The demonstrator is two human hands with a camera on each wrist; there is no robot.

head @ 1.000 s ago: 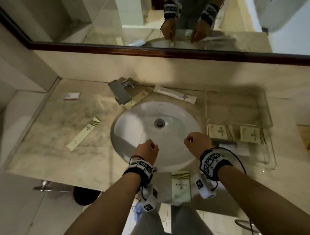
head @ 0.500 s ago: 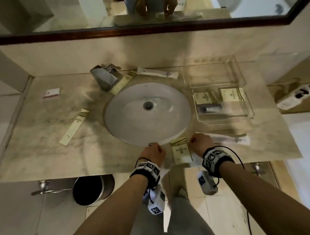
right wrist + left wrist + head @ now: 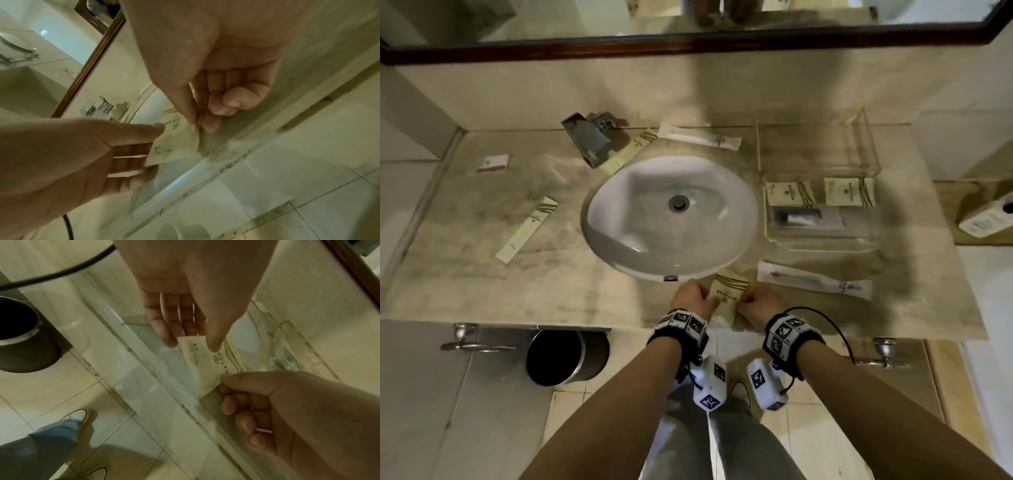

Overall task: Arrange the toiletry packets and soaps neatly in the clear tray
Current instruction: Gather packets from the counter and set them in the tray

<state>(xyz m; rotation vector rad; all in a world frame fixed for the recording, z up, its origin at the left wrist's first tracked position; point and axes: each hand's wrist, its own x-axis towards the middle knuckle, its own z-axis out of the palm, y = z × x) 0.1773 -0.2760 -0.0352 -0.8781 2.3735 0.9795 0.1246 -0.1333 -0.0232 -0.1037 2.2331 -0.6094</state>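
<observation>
A cream toiletry packet (image 3: 727,296) lies at the counter's front edge, just below the sink. My left hand (image 3: 690,298) pinches its left side, thumb on top and straight fingers underneath, as the left wrist view shows on the packet (image 3: 203,363). My right hand (image 3: 756,305) pinches the packet's right edge (image 3: 179,142) between thumb and forefinger. The clear tray (image 3: 822,240) stands right of the sink. It holds two cream packets (image 3: 789,193) (image 3: 849,192) and a dark item in clear wrap (image 3: 804,217).
Loose on the counter are a long white packet (image 3: 815,281) at front right, another (image 3: 698,137) behind the sink, two cream strips (image 3: 628,150) (image 3: 527,228) and a small soap box (image 3: 493,162). The faucet (image 3: 589,137), a white bottle (image 3: 989,219) and a floor bin (image 3: 566,356) stand around.
Both hands came back from over the basin to the counter's front edge and took hold of the cream packet. The head view tilted down and pulled back.
</observation>
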